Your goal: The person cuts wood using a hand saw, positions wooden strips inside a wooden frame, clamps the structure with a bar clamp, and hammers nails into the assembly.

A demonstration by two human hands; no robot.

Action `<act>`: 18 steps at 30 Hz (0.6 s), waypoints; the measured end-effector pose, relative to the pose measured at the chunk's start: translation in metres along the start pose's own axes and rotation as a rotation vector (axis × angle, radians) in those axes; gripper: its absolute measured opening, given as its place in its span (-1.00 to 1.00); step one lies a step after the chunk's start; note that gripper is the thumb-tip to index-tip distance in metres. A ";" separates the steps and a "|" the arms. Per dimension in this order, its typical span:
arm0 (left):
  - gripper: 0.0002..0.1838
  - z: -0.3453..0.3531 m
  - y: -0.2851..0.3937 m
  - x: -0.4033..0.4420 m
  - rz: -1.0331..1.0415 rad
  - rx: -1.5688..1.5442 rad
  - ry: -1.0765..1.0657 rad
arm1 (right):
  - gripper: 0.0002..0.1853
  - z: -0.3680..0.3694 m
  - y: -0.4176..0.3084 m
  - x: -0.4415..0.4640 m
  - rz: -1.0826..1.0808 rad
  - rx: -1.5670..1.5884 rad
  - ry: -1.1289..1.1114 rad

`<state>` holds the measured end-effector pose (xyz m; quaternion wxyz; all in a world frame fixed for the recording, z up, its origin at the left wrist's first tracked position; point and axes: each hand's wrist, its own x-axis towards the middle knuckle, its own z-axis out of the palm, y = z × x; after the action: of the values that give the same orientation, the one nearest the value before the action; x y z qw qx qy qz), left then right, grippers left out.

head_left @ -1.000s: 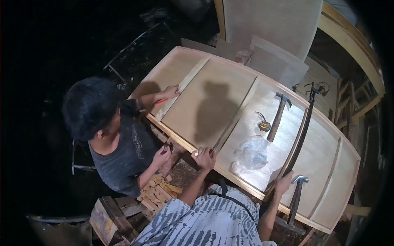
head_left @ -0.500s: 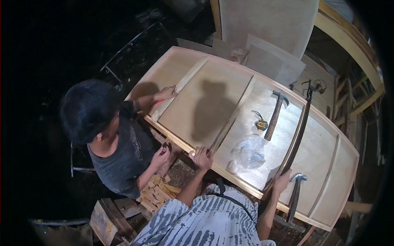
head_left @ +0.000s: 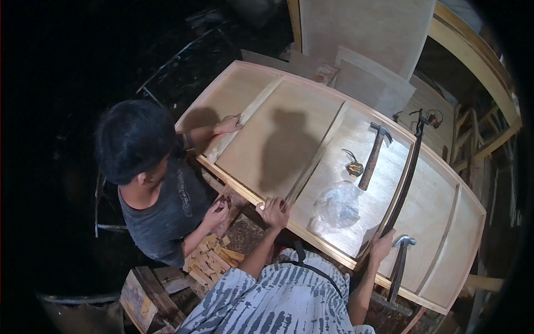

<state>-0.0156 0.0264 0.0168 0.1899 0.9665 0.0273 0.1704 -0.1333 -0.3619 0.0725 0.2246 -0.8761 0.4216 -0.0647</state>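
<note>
A wide wooden panel [head_left: 253, 150] with raised edge strips and several crosspieces lies in front of me. My left hand [head_left: 273, 213] is curled over its near edge, beside the end of a middle crosspiece [head_left: 317, 153]. My right hand [head_left: 382, 245] is wrapped round the near end of a long dark bar [head_left: 408, 178] that spans the panel and has a hooked metal part at its far end. To the right of that hand, a hammer [head_left: 399, 270] rests across the near edge. A second claw hammer [head_left: 372, 158], a tape measure [head_left: 354, 168] and a clear plastic bag [head_left: 336, 206] lie between my hands.
A co-worker [head_left: 153, 195] stands at the left, one hand [head_left: 229, 123] on a crosspiece, the other below the panel edge. Wood offcuts [head_left: 211, 261] are piled under the near side. Sheets [head_left: 364, 33] and a curved wooden frame [head_left: 473, 55] stand beyond the panel.
The co-worker's head and body have shifted slightly to the right and upward in view. My hands keep their places, and the tools lie as before.
</note>
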 end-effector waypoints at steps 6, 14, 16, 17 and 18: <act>-0.74 0.007 -0.003 -0.002 0.011 0.008 0.024 | -0.55 -0.001 -0.003 -0.001 -0.018 -0.005 0.025; -0.77 0.015 -0.012 -0.006 0.059 0.096 0.000 | -0.46 -0.001 -0.001 -0.005 0.029 0.003 0.016; -0.78 0.006 -0.005 -0.002 -0.039 0.024 -0.120 | -0.51 0.002 0.006 -0.004 -0.022 0.011 0.030; -0.78 0.006 0.001 -0.001 -0.021 0.007 -0.135 | -0.47 -0.006 0.000 -0.004 0.018 0.002 -0.013; -0.74 0.005 0.001 -0.001 -0.002 0.005 -0.098 | -0.43 -0.015 -0.011 -0.003 0.047 -0.003 -0.065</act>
<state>-0.0150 0.0234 0.0130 0.1887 0.9741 0.0192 0.1229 -0.1319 -0.3588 0.0912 0.2384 -0.8680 0.4346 -0.0302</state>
